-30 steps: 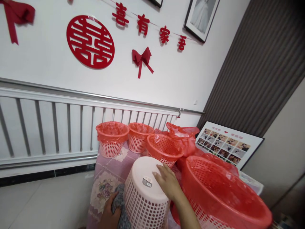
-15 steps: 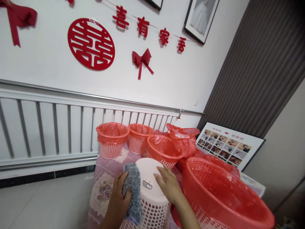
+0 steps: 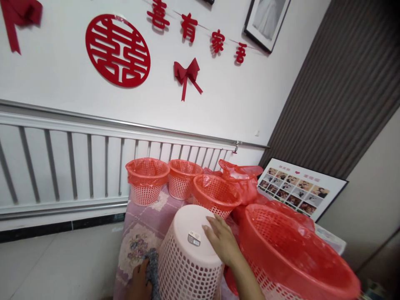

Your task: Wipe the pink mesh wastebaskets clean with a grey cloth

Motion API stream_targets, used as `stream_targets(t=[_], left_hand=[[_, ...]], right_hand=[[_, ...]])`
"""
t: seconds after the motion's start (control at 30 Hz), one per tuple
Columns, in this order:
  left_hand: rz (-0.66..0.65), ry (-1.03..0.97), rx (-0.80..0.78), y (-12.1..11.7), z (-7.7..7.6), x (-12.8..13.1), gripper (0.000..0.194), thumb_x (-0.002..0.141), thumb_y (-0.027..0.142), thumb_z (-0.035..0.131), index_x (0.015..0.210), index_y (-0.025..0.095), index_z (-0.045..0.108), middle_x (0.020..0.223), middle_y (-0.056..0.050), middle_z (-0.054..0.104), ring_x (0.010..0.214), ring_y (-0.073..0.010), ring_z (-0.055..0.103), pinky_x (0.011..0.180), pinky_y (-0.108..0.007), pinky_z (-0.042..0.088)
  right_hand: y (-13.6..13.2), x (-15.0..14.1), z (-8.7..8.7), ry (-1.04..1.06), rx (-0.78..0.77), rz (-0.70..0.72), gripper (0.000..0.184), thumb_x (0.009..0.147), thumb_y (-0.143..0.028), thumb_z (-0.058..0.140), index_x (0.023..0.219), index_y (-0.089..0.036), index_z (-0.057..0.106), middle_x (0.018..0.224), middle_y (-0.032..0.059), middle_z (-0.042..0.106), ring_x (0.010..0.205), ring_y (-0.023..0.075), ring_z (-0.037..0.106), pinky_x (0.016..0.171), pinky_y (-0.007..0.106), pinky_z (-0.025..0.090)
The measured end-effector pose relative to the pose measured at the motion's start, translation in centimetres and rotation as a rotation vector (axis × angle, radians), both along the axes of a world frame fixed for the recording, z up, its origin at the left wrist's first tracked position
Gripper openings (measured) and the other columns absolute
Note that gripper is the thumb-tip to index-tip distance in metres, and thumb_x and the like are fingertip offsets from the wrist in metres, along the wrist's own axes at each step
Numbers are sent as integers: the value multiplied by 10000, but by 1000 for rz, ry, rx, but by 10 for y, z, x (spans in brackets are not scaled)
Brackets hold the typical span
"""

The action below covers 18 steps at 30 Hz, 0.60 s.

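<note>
A pale pink perforated basket [image 3: 184, 258] stands upside down on a pink patterned cloth [image 3: 140, 229], a small label on its base. My right hand [image 3: 220, 241] lies flat on that base, fingers stretched out. My left hand [image 3: 139, 281] is low at the basket's left side, closed on a grey fuzzy cloth [image 3: 153, 271] that it presses against the basket's wall. Only part of this hand shows.
Three small baskets lined with red bags [image 3: 146, 179] [image 3: 183, 177] [image 3: 215, 196] stand behind, and a large red-lined basket [image 3: 290, 258] fills the right foreground. A white radiator [image 3: 62, 162] runs along the wall. A framed photo collage [image 3: 296, 187] leans at right.
My left hand has dropped with the grey cloth from the basket's upper left edge down its left side. My right hand has stayed on the base.
</note>
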<state>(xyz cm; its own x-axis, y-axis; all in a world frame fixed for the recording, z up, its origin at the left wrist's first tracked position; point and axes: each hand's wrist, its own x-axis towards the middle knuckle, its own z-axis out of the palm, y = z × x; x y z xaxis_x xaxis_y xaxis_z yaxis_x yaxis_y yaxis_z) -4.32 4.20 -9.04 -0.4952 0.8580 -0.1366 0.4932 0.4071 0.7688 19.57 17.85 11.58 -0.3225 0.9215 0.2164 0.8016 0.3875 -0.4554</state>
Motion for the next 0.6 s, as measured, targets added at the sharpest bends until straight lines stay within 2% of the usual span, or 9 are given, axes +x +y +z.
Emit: stream_targets(t=[0.1,0.17,0.27,0.4,0.47,0.53,0.6], left_hand=[[43,-60,44,9,12,-2,615,748,86,455,1358,33,519,1415,-195,573,1322,-289,540,1163,-416,373],[54,-89,131,16,29,-1,607,742,81,440,1339,15,523,1414,-193,573,1350,-269,512,1182,-397,348],[38,-108,306,24,68,3,593,751,122,438,1335,90,542,1428,-131,568,1364,-237,489,1195,-394,325],[10,-126,492,29,132,7,596,779,206,466,1372,167,518,1443,-84,553,1343,-222,501,1186,-403,335],[6,-126,590,32,156,8,583,810,243,473,1390,192,499,1464,-76,531,1359,-219,481,1184,-406,334],[-4,-100,633,37,165,9,574,819,246,478,1390,194,500,1471,-82,521,1375,-223,462,1186,-410,327],[-18,-65,597,45,158,8,584,800,204,474,1383,178,508,1463,-94,524,1375,-226,460,1193,-415,317]], right_hand=[[1,1,-1,-5,-9,-1,560,917,-480,463,1337,-141,612,1546,161,415,1464,290,329,1205,452,255],[1,1,-2,-3,0,2,559,915,-484,467,1337,-147,613,1543,157,420,1465,285,327,1205,446,256],[1,1,-3,6,14,-2,552,916,-489,468,1329,-156,619,1539,147,429,1462,277,334,1202,448,265],[0,0,-1,12,13,1,551,916,-484,460,1313,-141,630,1530,157,439,1456,281,343,1202,444,264],[0,1,-1,19,8,4,555,916,-486,460,1315,-138,628,1530,164,435,1456,288,343,1202,448,264],[0,1,-2,26,6,5,559,918,-495,460,1318,-142,626,1532,162,433,1457,291,341,1201,453,265],[0,2,-3,25,9,4,561,918,-502,459,1319,-147,626,1537,157,428,1459,290,337,1202,452,265]])
